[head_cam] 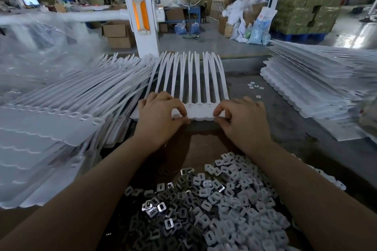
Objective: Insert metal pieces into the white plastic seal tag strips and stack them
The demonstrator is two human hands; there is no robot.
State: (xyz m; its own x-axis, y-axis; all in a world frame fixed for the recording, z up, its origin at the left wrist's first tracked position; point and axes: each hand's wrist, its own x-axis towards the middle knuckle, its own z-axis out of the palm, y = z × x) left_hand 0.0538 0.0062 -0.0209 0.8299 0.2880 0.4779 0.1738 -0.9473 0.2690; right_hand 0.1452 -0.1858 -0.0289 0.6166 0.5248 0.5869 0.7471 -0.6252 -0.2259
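A white seal tag strip (201, 111) lies flat in the middle of the table, its long tails fanning away from me. My left hand (161, 114) pinches the strip's near edge at its left part. My right hand (242, 117) pinches the same edge at the right end. A heap of small square metal pieces (216, 199) with slotted centres lies close to me, under and between my forearms.
A tall pile of white strips (61, 120) fills the left side. Another stack of strips (318, 87) rises at the right. A few loose metal pieces (254, 86) lie on the grey table beyond my right hand. A white post (142, 16) stands behind the table.
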